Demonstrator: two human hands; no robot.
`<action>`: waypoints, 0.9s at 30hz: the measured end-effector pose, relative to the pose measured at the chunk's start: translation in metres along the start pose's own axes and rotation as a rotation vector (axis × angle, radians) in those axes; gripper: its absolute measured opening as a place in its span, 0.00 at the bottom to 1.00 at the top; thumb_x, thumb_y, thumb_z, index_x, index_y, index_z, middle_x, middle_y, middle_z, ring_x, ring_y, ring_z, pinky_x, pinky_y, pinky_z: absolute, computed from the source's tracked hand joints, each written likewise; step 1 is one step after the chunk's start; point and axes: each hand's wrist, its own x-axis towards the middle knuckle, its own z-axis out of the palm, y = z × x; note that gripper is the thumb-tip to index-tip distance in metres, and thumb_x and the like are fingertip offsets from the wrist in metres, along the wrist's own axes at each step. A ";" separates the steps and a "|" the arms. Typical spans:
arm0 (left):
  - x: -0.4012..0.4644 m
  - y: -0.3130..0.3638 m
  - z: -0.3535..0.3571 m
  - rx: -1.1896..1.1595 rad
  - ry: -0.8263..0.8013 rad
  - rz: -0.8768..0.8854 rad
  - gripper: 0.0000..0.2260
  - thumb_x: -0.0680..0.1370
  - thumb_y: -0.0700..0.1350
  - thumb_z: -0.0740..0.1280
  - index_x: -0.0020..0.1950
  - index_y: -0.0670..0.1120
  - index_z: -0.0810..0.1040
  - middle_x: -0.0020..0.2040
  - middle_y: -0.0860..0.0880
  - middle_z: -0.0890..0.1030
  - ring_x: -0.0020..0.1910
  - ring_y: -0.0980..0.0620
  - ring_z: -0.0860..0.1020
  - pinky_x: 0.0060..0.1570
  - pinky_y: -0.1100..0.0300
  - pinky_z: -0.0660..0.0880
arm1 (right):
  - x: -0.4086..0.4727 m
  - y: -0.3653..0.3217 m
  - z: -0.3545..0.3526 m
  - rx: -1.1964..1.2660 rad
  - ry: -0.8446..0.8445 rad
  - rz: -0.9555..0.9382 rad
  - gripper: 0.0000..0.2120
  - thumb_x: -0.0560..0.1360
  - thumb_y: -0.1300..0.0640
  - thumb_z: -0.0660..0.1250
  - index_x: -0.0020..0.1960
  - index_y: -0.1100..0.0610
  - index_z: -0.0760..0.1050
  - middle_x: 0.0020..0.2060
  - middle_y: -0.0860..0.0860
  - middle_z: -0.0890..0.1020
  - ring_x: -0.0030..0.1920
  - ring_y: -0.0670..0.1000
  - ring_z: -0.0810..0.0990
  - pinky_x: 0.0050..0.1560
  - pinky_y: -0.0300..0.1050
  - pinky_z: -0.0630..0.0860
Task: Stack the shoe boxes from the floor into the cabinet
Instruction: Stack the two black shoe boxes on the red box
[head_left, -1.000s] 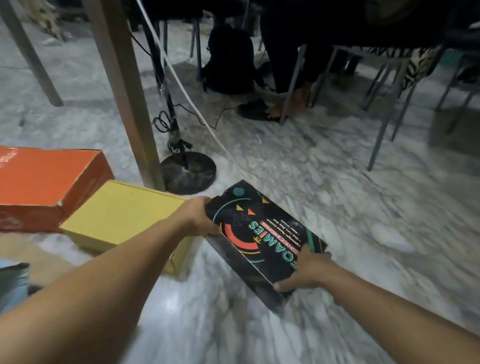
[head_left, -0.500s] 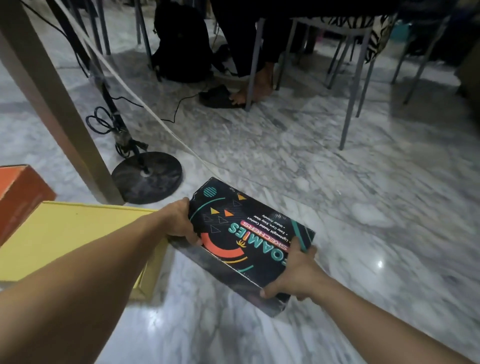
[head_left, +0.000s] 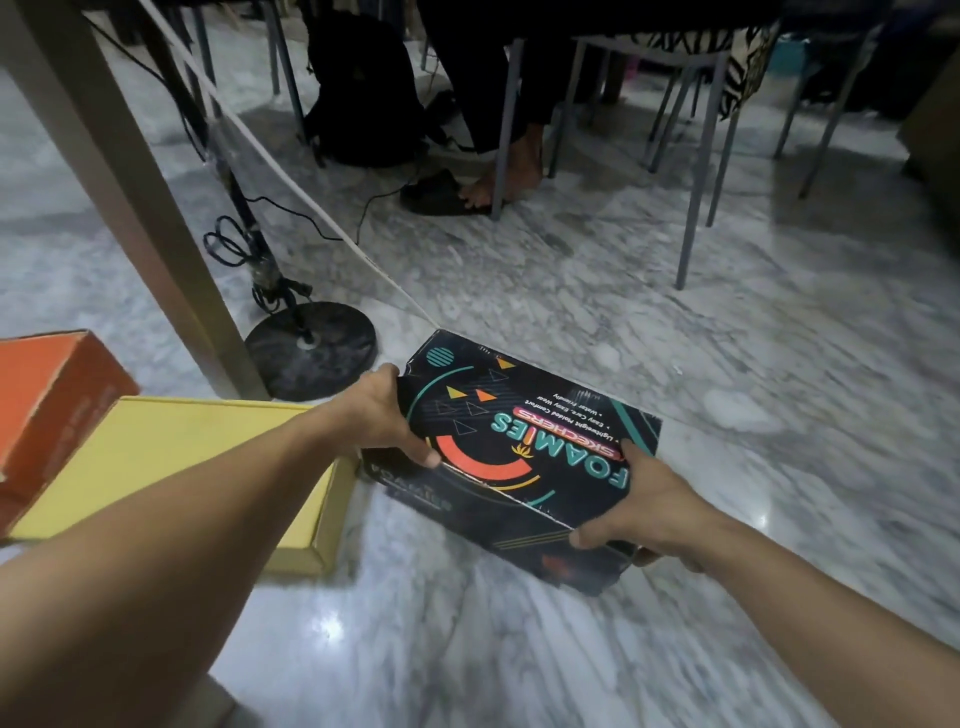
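Grey-white marble floor (head_left: 727, 415), glossy, light glare near the bottom. On it: black box (head_left: 524, 452) at centre, probably resting on the floor though its underside is hidden; yellow box (head_left: 171, 467) just left of it; orange box (head_left: 47, 410) further left, overlapping the yellow one. Behind: round black stand base (head_left: 311, 348), wooden leg (head_left: 130, 208), white cable (head_left: 311, 208), black backpack (head_left: 363, 93), metal chair legs (head_left: 696, 182), black sandal (head_left: 436, 195).
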 end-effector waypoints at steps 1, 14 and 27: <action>-0.005 0.002 -0.004 -0.019 -0.004 0.007 0.52 0.47 0.51 0.86 0.66 0.43 0.67 0.59 0.48 0.77 0.57 0.50 0.76 0.59 0.55 0.75 | -0.005 -0.004 -0.004 0.013 -0.003 -0.012 0.43 0.48 0.53 0.84 0.59 0.45 0.68 0.52 0.51 0.79 0.47 0.54 0.82 0.33 0.56 0.83; -0.122 -0.014 -0.098 -0.171 0.163 -0.037 0.36 0.52 0.52 0.85 0.52 0.52 0.69 0.48 0.57 0.77 0.47 0.57 0.77 0.45 0.68 0.77 | -0.066 -0.110 -0.037 -0.134 -0.088 -0.266 0.55 0.40 0.50 0.86 0.65 0.45 0.67 0.47 0.46 0.81 0.41 0.53 0.83 0.26 0.52 0.80; -0.405 -0.054 -0.127 -0.273 0.579 -0.364 0.25 0.58 0.48 0.84 0.50 0.50 0.77 0.43 0.58 0.80 0.41 0.57 0.80 0.31 0.72 0.71 | -0.189 -0.197 0.043 -0.342 -0.396 -0.670 0.47 0.42 0.51 0.86 0.56 0.44 0.67 0.48 0.43 0.77 0.45 0.54 0.81 0.27 0.52 0.81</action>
